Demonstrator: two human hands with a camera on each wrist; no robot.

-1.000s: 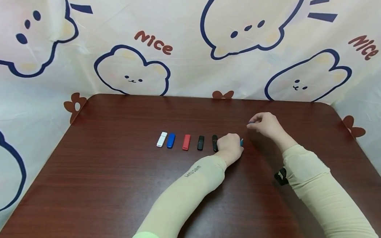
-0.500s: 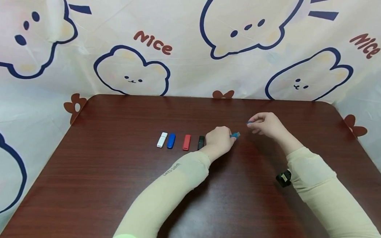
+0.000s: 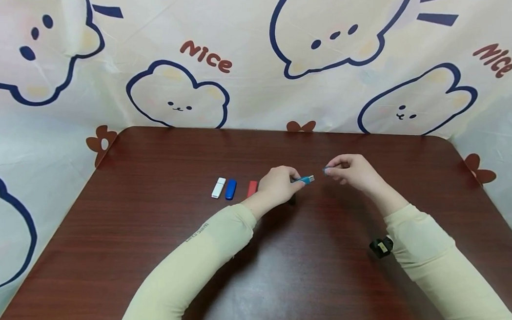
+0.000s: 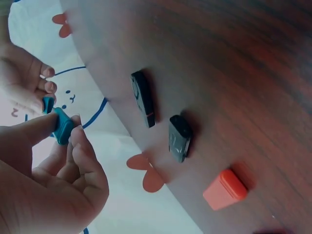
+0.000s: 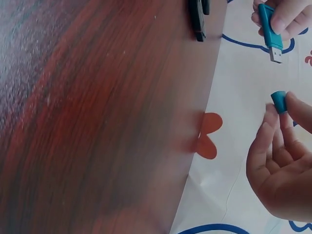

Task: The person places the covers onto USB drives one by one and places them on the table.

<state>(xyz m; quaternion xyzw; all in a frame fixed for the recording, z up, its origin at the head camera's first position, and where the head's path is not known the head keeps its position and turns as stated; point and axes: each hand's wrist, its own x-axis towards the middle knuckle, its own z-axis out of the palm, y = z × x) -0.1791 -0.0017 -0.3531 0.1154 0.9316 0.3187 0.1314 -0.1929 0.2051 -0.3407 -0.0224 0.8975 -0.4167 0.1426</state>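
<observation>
My left hand pinches a teal USB flash drive between thumb and fingers, its bare metal plug pointing toward the other hand. The thumb and fingertips of my right hand pinch a small teal cap. In the right wrist view a gap separates plug and cap. Both hands are raised above the table. Beneath the left hand lie two black USB drives, and a red USB drive is partly covered by that hand in the head view.
A white USB drive and a blue USB drive lie to the left in the same row. The brown wooden table meets a patterned curtain at its back edge.
The left hand has lifted the teal drive and moved left, turning its plug toward the right hand. The right hand, with the cap, has shifted slightly left.
</observation>
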